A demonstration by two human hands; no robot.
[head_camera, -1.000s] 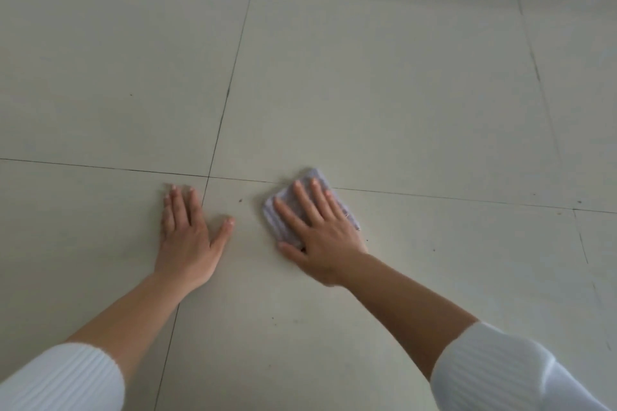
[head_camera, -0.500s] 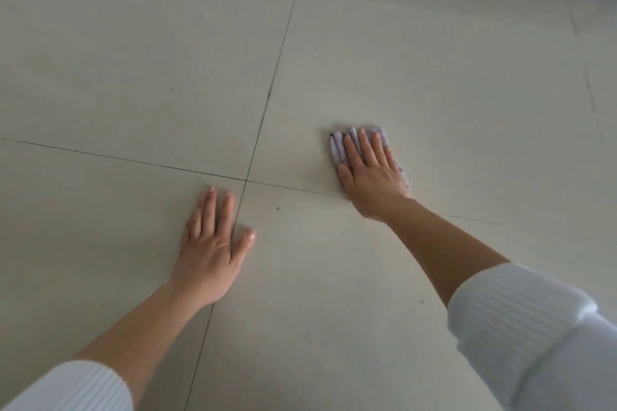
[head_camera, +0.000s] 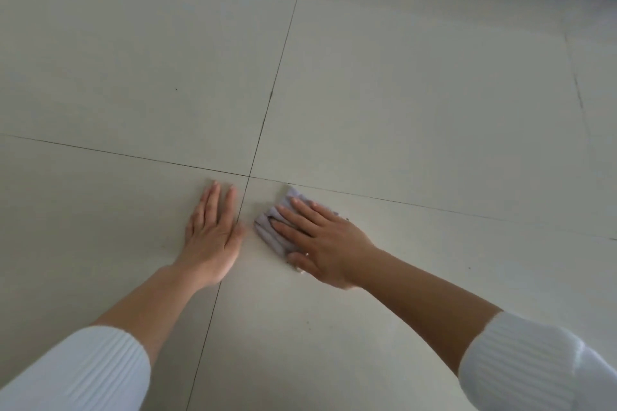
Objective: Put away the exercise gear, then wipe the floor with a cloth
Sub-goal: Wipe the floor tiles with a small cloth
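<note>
The right hand is sweeping the cloth back toward the person. Half a second ago it was reaching out beyond the grout line toward one o'clock. Now it is pressing the folded grey cloth flat under straight fingers, just at three o'clock of the left hand. That hand is lying spread, palm down, on the floor, holding nothing and bracing. No exercise gear is showing, so the wiping is looking well under way.
</note>
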